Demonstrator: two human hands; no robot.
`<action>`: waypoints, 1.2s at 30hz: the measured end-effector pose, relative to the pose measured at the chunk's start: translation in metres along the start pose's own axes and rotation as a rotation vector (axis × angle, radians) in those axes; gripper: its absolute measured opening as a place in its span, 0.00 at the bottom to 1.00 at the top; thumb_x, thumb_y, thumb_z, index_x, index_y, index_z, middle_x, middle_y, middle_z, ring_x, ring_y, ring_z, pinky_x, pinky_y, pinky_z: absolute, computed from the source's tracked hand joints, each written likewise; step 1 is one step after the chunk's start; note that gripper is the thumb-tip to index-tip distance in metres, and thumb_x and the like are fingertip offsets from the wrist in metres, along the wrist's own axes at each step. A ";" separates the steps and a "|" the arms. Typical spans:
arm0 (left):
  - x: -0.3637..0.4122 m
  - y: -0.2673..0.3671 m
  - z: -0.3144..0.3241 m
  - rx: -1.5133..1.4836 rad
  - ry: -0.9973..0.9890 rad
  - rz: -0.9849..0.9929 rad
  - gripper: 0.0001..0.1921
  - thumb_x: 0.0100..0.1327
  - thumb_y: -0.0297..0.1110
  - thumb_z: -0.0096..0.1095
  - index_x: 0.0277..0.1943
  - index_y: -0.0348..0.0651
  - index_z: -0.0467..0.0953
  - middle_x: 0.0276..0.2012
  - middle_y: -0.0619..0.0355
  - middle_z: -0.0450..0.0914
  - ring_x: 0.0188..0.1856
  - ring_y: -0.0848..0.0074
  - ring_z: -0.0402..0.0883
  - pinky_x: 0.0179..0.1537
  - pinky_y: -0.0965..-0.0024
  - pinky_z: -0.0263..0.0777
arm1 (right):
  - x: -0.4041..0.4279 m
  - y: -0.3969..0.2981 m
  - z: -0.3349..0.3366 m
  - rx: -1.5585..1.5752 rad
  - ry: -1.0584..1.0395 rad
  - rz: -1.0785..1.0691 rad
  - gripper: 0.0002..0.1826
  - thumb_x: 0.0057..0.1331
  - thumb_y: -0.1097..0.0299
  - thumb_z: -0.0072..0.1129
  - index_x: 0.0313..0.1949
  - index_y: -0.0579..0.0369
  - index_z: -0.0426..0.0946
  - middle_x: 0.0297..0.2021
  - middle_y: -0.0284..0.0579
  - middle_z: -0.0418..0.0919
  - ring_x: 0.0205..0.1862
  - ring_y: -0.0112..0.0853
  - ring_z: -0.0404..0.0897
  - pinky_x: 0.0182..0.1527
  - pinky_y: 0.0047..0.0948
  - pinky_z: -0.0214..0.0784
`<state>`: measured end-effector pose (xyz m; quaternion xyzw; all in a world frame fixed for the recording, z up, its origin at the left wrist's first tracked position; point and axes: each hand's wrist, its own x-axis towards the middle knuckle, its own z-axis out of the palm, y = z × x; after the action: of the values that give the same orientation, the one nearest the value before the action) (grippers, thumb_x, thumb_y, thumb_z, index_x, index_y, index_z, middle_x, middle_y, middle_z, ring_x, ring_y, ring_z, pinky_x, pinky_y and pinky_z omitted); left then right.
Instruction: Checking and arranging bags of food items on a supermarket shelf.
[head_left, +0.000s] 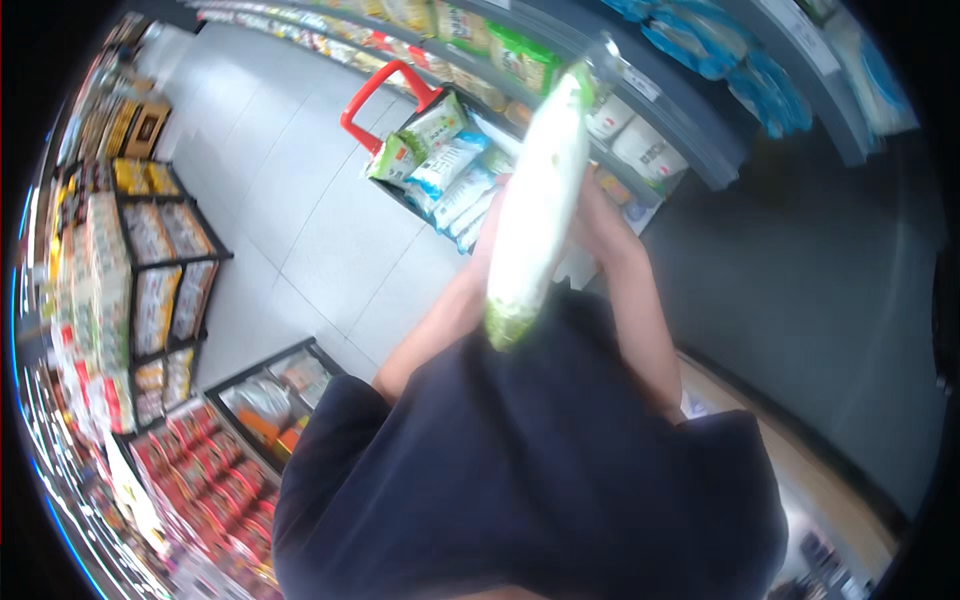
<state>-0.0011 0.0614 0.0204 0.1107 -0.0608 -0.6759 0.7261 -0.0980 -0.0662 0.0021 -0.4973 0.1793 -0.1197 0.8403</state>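
Note:
A white plastic food package (541, 191) with green ends is held up close before me, lit brightly and blurred. My left hand (493, 231) grips its left side, with the fingers mostly behind it. On the opposite side my right hand (598, 219) holds it too, also partly covered. Beyond the hands, a dark shopping basket (405, 199) with a red handle (391, 69) is loaded with several white, blue and green bags (448, 166). The package hides part of the basket's right side.
Shelves with packaged food (525, 58) run along the top right, with blue packages (694, 37) on an upper level. Pale floor tiles (300, 180) lie left of the basket. A black display rack (176, 262) and a bin of red packages (214, 480) stand at left.

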 end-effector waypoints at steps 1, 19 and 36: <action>0.001 0.006 -0.001 -0.278 -0.180 -0.187 0.26 0.68 0.50 0.51 0.54 0.31 0.67 0.42 0.44 0.76 0.26 0.68 0.77 0.26 0.68 0.72 | 0.005 -0.014 0.019 0.299 0.028 0.095 0.32 0.74 0.43 0.33 0.62 0.59 0.62 0.52 0.46 0.76 0.47 0.27 0.79 0.48 0.28 0.72; 0.031 0.141 -0.022 0.958 0.124 -0.223 0.31 0.71 0.48 0.48 0.66 0.32 0.56 0.59 0.47 0.70 0.59 0.69 0.70 0.58 0.68 0.64 | 0.031 -0.029 0.067 0.216 0.901 -0.171 0.21 0.67 0.56 0.56 0.48 0.63 0.76 0.41 0.43 0.82 0.40 0.22 0.79 0.43 0.21 0.69; 0.060 0.101 -0.001 1.073 0.270 -0.126 0.25 0.72 0.45 0.48 0.59 0.29 0.67 0.51 0.49 0.77 0.52 0.75 0.73 0.54 0.73 0.65 | -0.003 -0.027 0.060 0.338 0.880 -0.161 0.32 0.69 0.48 0.51 0.58 0.66 0.68 0.56 0.46 0.73 0.55 0.27 0.73 0.55 0.26 0.64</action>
<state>0.1017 0.0082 0.0402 0.5543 -0.2961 -0.5720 0.5272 -0.0764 -0.0298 0.0528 -0.2680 0.4569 -0.4110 0.7420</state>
